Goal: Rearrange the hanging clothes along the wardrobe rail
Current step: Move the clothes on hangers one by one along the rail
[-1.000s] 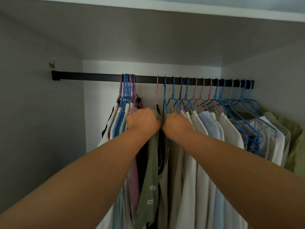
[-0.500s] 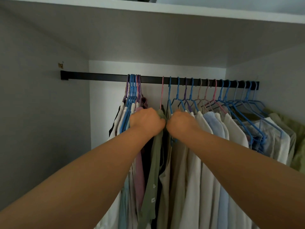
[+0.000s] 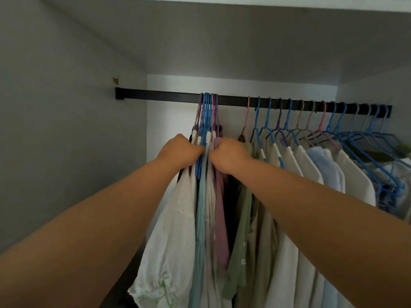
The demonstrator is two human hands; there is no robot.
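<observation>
While both our arms reach up into the wardrobe, our left hand (image 3: 180, 150) curls its fingers into the left side of a tightly packed bunch of hangers (image 3: 206, 116), and our right hand (image 3: 229, 153) curls into the right side of that same bunch, so the two fists sit close together with only a few garment shoulders between them. What exactly each set of fingers pinches we cannot tell, since the fingertips are buried in the fabric, but both hands are closed on the bunch. That bunch hangs from the black rail (image 3: 155, 95) left of its middle, its blue and purple hooks pressed together. Below our hands hang a white garment (image 3: 171, 230) on the left, a pale blue one (image 3: 201, 207) beside it, and a pink one (image 3: 220, 207) just right of that. A gap of bare rail separates this bunch from the pink hanger (image 3: 248, 114) and the spread row of blue hangers (image 3: 289, 116) to the right, which carry an olive garment (image 3: 241, 230) and white shirts (image 3: 307, 165) running toward the right wall.
</observation>
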